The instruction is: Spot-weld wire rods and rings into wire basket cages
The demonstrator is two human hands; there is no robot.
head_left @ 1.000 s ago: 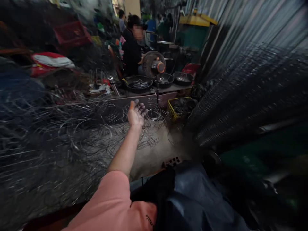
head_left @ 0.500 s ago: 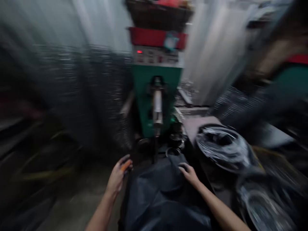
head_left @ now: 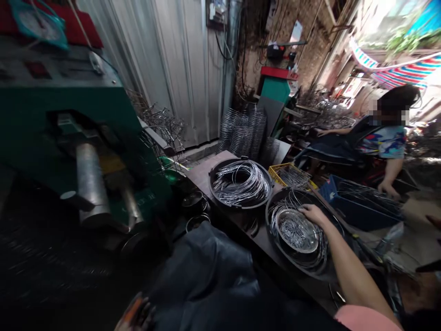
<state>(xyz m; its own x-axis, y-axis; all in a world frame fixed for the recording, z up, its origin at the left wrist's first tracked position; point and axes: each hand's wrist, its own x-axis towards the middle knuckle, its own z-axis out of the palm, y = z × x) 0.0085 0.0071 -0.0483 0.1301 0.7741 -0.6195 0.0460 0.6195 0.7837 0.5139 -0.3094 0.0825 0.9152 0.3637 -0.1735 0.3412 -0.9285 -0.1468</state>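
My right hand (head_left: 314, 215) reaches over a black tub (head_left: 269, 225) of loose wire (head_left: 322, 255). Its fingers are drawn together beside the upper rim of a round metal bowl (head_left: 279, 233); whether they pinch a wire or touch the rim I cannot make out. Small metal bits fill the bowl, which sits on the wire. My left hand (head_left: 132, 317) is at the bottom edge, blurred and partly cut off, with something orange along its fingers. Whether the orange is held or worn is unclear. A dark apron-like sheet (head_left: 206, 257) covers my lap.
A green machine (head_left: 27, 133) with a metal arm (head_left: 90, 172) stands at left. A second black tub (head_left: 212, 184) holds coiled wire. Beyond are a yellow crate (head_left: 274, 172), a blue bin (head_left: 354, 216), wire stacks (head_left: 241, 128) and a seated person (head_left: 382, 138).
The view has swung right, away from the green machine. My right hand has moved from the dark sheet to the wire tub. My left hand now sits lower, at the frame's edge.
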